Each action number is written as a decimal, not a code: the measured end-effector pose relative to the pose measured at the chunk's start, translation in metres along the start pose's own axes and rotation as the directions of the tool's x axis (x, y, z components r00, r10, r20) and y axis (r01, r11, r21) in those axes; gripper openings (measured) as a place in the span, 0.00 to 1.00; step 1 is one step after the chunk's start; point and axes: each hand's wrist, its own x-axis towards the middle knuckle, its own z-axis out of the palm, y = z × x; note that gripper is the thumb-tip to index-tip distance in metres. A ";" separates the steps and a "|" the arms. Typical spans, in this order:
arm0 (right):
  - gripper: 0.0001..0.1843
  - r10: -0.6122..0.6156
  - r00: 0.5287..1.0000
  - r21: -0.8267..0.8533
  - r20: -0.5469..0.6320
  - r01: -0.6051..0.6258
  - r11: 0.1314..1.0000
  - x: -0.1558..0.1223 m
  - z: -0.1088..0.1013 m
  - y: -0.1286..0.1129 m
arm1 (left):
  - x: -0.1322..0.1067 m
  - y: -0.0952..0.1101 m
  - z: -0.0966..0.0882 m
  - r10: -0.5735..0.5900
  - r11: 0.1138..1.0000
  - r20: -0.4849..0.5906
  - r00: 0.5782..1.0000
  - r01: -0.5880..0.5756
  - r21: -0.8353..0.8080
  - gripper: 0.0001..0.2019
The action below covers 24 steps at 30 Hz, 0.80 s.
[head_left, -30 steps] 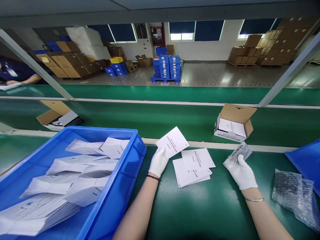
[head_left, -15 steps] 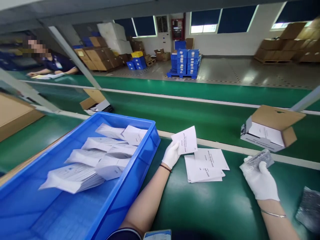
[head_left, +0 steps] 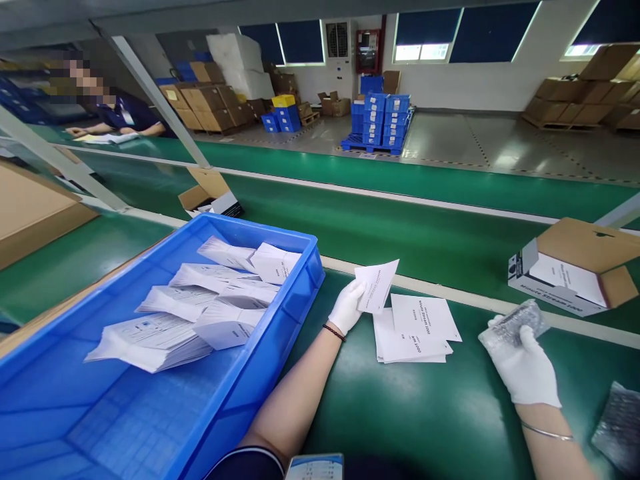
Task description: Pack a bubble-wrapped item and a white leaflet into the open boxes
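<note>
My left hand (head_left: 349,305), in a white glove, grips a white printed booklet (head_left: 378,285) by its near edge, just beyond the right wall of the blue bin (head_left: 300,313). More booklets (head_left: 425,319) lie in a loose overlapping pile on the green table, right of that hand. At the right, my gloved right hand (head_left: 525,363) is closed around a bubble-wrapped packet (head_left: 517,323); what is inside the wrap I cannot make out. Several stacks of booklets (head_left: 155,337) lie in the bin.
An open box (head_left: 560,287) with a booklet inside stands on the green conveyor at the right. Another open box (head_left: 213,193) is behind the bin. A second bubble-wrapped packet (head_left: 620,427) lies at the lower right. Across the line sits a co-worker (head_left: 130,117).
The booklet in my left hand has tilted and turned slightly. My right hand keeps hold of the packet. The open box at the right appears further right as the view shifts.
</note>
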 end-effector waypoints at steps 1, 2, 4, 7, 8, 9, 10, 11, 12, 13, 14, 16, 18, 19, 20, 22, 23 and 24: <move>0.18 0.007 0.999 0.001 -0.052 -0.007 1.000 -0.005 0.006 0.000 | 0.000 0.000 0.001 -0.004 1.000 -0.001 1.000 0.004 -0.003 0.20; 0.18 0.018 0.995 0.001 -0.093 -0.018 1.000 -0.009 0.011 0.000 | -0.001 0.001 0.001 -0.016 1.000 -0.008 1.000 0.016 -0.017 0.19; 0.17 0.038 0.993 -0.003 -0.114 -0.038 0.999 -0.016 0.019 -0.001 | 0.000 0.002 0.002 -0.043 0.997 -0.017 0.999 0.042 -0.068 0.18; 0.17 0.050 0.995 -0.010 -0.091 -0.051 0.999 -0.021 0.024 -0.001 | 0.001 0.004 0.004 -0.044 0.990 -0.019 0.999 0.041 -0.137 0.21; 0.17 0.052 0.995 -0.011 -0.086 -0.053 0.999 -0.022 0.025 -0.001 | 0.002 0.004 0.004 -0.037 0.989 -0.026 0.999 0.032 -0.144 0.21; 0.17 0.054 0.995 -0.011 -0.086 -0.056 0.998 -0.022 0.025 -0.001 | 0.002 0.004 0.004 -0.028 0.989 -0.035 0.999 0.023 -0.145 0.21; 0.17 0.059 0.994 -0.008 -0.089 -0.060 0.998 -0.023 0.025 -0.001 | 0.003 0.003 0.003 -0.021 0.990 -0.045 0.999 0.014 -0.141 0.20; 0.17 0.066 0.994 -0.004 -0.090 -0.066 0.998 -0.023 0.025 -0.001 | 0.003 0.003 0.003 -0.013 0.991 -0.054 0.998 0.006 -0.135 0.19; 0.17 0.071 0.994 -0.001 -0.087 -0.072 0.997 -0.023 0.025 -0.001 | 0.003 0.002 0.002 -0.006 0.992 -0.062 0.998 -0.002 -0.124 0.18; 0.17 0.076 0.994 0.002 -0.084 -0.076 0.997 -0.024 0.025 -0.001 | 0.003 0.002 0.001 0.001 0.994 -0.070 0.998 -0.009 -0.111 0.18; 0.17 0.077 0.994 0.002 -0.083 -0.077 0.997 -0.024 0.025 -0.001 | 0.003 0.001 0.001 0.008 0.996 -0.077 0.997 -0.015 -0.093 0.17; 0.16 0.071 0.994 -0.007 -0.081 -0.072 0.997 -0.024 0.026 -0.001 | 0.003 0.001 0.001 0.020 0.998 -0.087 0.996 -0.024 -0.054 0.16; 0.16 0.062 0.995 -0.021 -0.081 -0.064 0.998 -0.025 0.026 0.000 | 0.003 0.002 0.003 0.033 0.999 -0.078 0.996 -0.036 -0.033 0.16; 0.16 0.058 0.995 -0.026 -0.078 -0.061 0.998 -0.025 0.026 0.000 | 0.003 0.002 0.004 0.039 0.998 -0.068 0.997 -0.042 -0.035 0.16; 0.16 0.057 0.996 -0.029 -0.075 -0.059 0.998 -0.025 0.026 0.000 | 0.003 0.003 0.005 0.043 0.998 -0.058 0.997 -0.045 -0.044 0.17; 0.16 0.058 0.996 -0.032 -0.069 -0.061 0.998 -0.024 0.026 0.001 | 0.003 0.004 0.007 0.039 0.996 -0.039 0.998 -0.042 -0.075 0.18; 0.17 0.060 0.996 -0.033 -0.067 -0.063 0.997 -0.024 0.026 0.001 | 0.003 0.004 0.007 0.033 0.995 -0.035 0.999 -0.037 -0.090 0.18; 0.17 0.064 0.996 -0.035 -0.067 -0.066 0.997 -0.024 0.026 0.000 | 0.003 0.005 0.007 0.028 0.994 -0.038 0.999 -0.032 -0.102 0.18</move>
